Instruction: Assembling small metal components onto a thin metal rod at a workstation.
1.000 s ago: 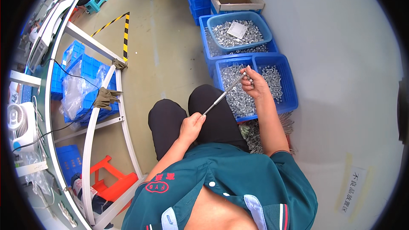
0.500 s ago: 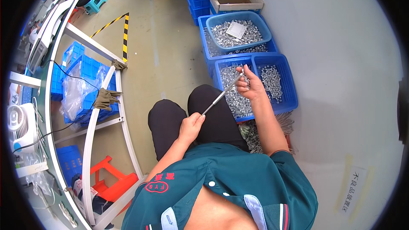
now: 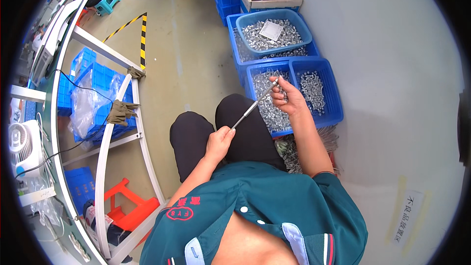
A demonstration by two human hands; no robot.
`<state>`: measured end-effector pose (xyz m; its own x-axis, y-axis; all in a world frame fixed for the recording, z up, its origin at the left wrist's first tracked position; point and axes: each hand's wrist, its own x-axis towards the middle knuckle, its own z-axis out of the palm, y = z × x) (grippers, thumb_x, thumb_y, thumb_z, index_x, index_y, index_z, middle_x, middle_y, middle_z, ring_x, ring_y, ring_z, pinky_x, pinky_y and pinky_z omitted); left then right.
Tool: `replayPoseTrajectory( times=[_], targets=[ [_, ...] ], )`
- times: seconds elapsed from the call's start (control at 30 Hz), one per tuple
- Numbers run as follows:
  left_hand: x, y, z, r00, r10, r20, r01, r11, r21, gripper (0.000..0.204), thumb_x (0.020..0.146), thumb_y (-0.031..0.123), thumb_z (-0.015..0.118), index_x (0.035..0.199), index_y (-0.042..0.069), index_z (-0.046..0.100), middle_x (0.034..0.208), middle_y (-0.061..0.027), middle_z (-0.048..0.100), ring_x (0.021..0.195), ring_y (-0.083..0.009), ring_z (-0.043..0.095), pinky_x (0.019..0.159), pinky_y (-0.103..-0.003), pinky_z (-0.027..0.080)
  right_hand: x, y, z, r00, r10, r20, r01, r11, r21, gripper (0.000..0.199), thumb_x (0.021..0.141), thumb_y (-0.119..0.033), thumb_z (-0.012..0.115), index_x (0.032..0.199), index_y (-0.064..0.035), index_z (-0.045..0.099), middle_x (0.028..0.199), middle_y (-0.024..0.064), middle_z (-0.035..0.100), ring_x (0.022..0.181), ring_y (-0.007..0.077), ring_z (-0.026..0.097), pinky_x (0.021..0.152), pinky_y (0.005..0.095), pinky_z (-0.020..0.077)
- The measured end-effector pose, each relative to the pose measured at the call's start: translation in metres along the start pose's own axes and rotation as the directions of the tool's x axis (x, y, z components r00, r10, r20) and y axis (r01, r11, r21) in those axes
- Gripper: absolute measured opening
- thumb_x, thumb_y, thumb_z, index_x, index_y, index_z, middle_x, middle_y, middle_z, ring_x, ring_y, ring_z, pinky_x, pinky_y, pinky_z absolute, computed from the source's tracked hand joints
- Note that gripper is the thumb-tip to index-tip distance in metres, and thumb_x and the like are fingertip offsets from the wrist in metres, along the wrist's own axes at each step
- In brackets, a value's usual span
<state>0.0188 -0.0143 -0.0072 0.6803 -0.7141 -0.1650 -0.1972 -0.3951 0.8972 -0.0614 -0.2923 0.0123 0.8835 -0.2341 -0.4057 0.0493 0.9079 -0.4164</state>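
Note:
My left hand (image 3: 219, 143) is closed around the near end of a thin grey metal rod (image 3: 252, 106), thumb along its top, above my lap. The rod slants up and away to the right. At its far end my right hand (image 3: 291, 100) pinches a small shiny metal fitting (image 3: 275, 82) between thumb and fingertips. The fitting touches the rod's tip; whether it is threaded on I cannot tell. Right under my right hand stands a divided blue basket (image 3: 338, 110), with small silver metal parts (image 3: 271, 110) on the left and nut-like pieces (image 3: 312, 93) on the right.
Behind the basket, a light-blue tub (image 3: 308, 37) of metal parts sits on another blue crate, with a cardboard box (image 3: 271, 6) beyond. Loose rods (image 3: 326, 140) lie below the basket. A white-framed bench (image 3: 103, 176) stands left, a pale wall right. Someone sits on a teal stool (image 3: 108, 2).
Both hands keep their hold on the rod and the fitting. My right fingers have shifted slightly around the fitting at the rod's tip.

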Motion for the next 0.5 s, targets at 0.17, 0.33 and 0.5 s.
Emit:
replayPoseTrajectory(
  times=[0.17,0.33,0.5],
  targets=[
    [0.001,-0.001,0.001,1.0,0.021,-0.014,-0.021,1.0,-0.01,0.03,0.089,0.027,0.055,0.073,0.001,0.051,0.055,-0.0143,0.046,0.047,-0.0251,0.044,0.048,-0.036,0.037,-0.009,0.008,0.003,0.995,0.095,-0.016,-0.091,0.884,-0.459,0.027,0.09,-0.019,0.057,0.109,0.0002,0.057,0.072,0.0019,0.048,0.052,0.0052,0.039,0.04,0.0147,0.0255],
    [0.001,0.001,0.0,1.0,-0.009,-0.001,0.009,1.0,-0.018,0.03,0.089,0.026,0.055,0.074,0.001,0.052,0.055,-0.0138,0.046,0.047,-0.023,0.044,0.048,-0.036,0.037,-0.011,0.002,-0.016,0.995,0.05,-0.089,-0.067,0.978,-0.196,0.029,0.092,-0.023,0.053,0.109,0.0003,0.053,0.079,0.0054,0.051,0.055,0.0066,0.041,0.038,0.0142,0.0261],
    [-0.001,0.003,0.001,1.0,-0.02,0.0,0.02,0.999,-0.048,0.029,0.089,0.022,0.056,0.072,0.0,0.049,0.055,-0.0036,0.037,0.055,-0.0079,0.034,0.048,-0.029,0.033,-0.011,-0.005,-0.021,0.99,0.019,-0.142,-0.023,0.999,-0.029,0.029,0.091,-0.018,0.049,0.112,0.0023,0.05,0.081,0.0079,0.051,0.056,0.0094,0.043,0.037,0.0162,0.0273]
  ],
)
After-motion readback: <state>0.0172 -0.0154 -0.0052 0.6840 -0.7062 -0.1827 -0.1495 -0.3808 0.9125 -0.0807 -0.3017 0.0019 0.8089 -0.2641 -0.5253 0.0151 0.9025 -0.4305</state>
